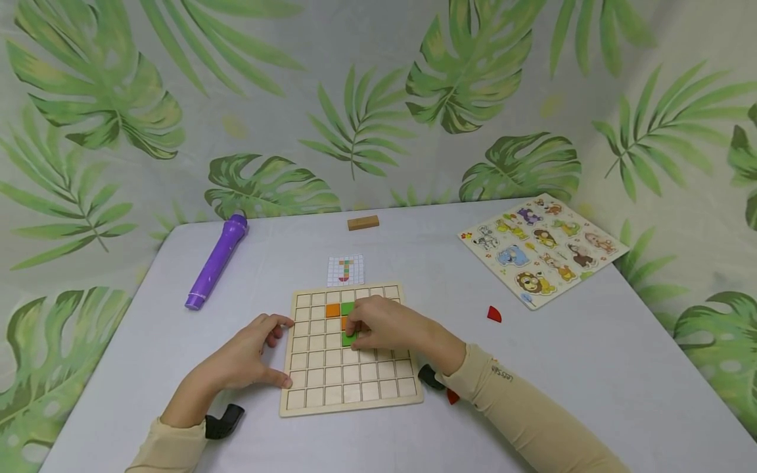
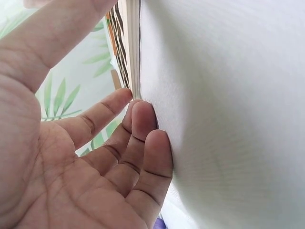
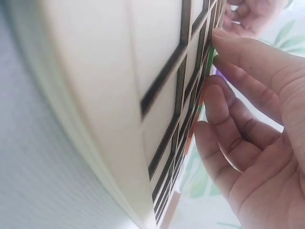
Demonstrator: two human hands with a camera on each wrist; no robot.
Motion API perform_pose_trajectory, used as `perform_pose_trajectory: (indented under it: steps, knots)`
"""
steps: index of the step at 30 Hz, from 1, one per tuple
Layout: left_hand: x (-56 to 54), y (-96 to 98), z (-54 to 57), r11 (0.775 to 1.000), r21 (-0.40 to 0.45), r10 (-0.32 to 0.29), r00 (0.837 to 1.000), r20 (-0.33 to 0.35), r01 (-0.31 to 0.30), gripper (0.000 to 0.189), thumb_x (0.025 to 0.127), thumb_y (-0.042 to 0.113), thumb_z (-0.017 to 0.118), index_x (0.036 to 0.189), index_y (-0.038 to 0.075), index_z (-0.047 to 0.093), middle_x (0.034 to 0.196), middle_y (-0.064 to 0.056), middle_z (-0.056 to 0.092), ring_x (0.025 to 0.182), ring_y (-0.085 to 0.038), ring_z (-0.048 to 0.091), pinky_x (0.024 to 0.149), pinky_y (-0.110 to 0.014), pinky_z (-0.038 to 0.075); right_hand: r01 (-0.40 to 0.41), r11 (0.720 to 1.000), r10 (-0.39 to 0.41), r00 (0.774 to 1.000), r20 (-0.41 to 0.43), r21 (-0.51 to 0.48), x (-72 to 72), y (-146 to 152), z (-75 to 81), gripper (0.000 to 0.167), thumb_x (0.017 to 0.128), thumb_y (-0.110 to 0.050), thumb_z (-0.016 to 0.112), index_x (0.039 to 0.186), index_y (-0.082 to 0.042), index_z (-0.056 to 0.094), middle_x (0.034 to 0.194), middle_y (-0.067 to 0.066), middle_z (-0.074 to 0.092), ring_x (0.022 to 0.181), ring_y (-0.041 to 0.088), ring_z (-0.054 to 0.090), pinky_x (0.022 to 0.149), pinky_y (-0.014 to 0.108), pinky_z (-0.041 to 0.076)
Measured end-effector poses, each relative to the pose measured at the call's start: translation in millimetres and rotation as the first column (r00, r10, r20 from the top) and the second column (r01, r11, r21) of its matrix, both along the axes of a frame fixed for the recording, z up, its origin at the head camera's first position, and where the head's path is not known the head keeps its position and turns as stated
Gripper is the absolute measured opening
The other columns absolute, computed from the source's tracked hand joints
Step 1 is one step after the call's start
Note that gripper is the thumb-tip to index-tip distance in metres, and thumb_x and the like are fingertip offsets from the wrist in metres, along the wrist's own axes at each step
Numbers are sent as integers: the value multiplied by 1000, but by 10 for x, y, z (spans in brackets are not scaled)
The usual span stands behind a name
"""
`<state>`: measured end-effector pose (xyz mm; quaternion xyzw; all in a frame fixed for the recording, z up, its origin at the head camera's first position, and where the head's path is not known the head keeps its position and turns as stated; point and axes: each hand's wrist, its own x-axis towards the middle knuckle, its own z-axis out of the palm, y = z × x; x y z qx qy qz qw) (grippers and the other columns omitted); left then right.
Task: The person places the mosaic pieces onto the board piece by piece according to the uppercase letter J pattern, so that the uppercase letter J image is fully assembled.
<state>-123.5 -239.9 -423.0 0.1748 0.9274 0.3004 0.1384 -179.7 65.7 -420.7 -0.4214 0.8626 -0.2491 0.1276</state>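
A wooden grid board (image 1: 331,395) lies on the table. My left hand (image 1: 251,355) rests at its left edge, thumb and index fingertip touching the rim; the left wrist view shows the other fingers (image 2: 157,152) loosely bent on the tabletop. Over the grid, my right hand (image 1: 387,325) has thumb and index finger at a green square tile (image 1: 347,339), pinching it at its cell. Above that tile are an orange tile (image 1: 344,323), partly covered by fingers, and another green tile (image 1: 347,307). An orange tile (image 1: 333,310) sits left of the upper green one.
Behind the board lies a small pattern card (image 1: 346,270). Farther back are a wooden block (image 1: 363,223) and a purple tube (image 1: 217,261). An animal puzzle board (image 1: 544,249) is at the right. Red quarter-round pieces (image 1: 494,315) lie right of the grid, one near my right sleeve.
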Motion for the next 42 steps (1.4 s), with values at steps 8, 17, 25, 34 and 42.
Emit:
perform_pose_trajectory:
  steps: [8, 17, 25, 34, 42]
  knots:
    - [4, -3, -21, 1000, -1, 2, 1000, -3, -2, 98, 65, 34, 104, 146, 8, 54, 119, -4, 59, 107, -18, 54, 88, -32, 50, 3, 1000, -3, 1000, -2, 12, 8, -9, 4, 9, 94, -16, 85, 102, -12, 81, 98, 0, 72, 88, 14, 64, 78, 17, 52]
    - [6, -11, -38, 1000, 1, 0, 1000, -7, 0, 98, 65, 34, 104, 146, 9, 55, 119, -4, 59, 106, -17, 54, 87, -32, 49, 42, 999, -42, 999, 24, 8, -17, 83, 29, 9, 97, -21, 82, 104, -15, 82, 99, -3, 72, 89, 13, 64, 81, 20, 53]
    - [9, -6, -37, 1000, 1, 1, 1000, -4, -1, 98, 65, 34, 104, 146, 8, 54, 118, -4, 59, 105, -17, 54, 86, -31, 49, 124, 992, -125, 991, 57, 14, -38, 352, 177, 14, 97, -20, 80, 109, -12, 81, 101, -3, 73, 93, 12, 65, 86, 26, 57]
    - [7, -7, -16, 1000, -2, -5, 1000, -11, 5, 98, 65, 34, 104, 146, 7, 55, 118, -5, 59, 105, -18, 53, 86, -31, 49, 155, 987, -157, 985, 71, 33, 23, 839, 276, 23, 96, -20, 81, 117, -10, 79, 109, 1, 75, 97, 13, 67, 92, 39, 61]
    - [-1, -16, -25, 1000, 2, -5, 1000, -14, 5, 98, 65, 34, 104, 146, 8, 55, 118, -5, 59, 106, -18, 54, 86, -31, 49, 198, 979, -203, 972, 120, 49, 155, 1318, 246, 26, 93, -22, 85, 117, -15, 79, 110, 0, 75, 101, 18, 68, 92, 41, 60]
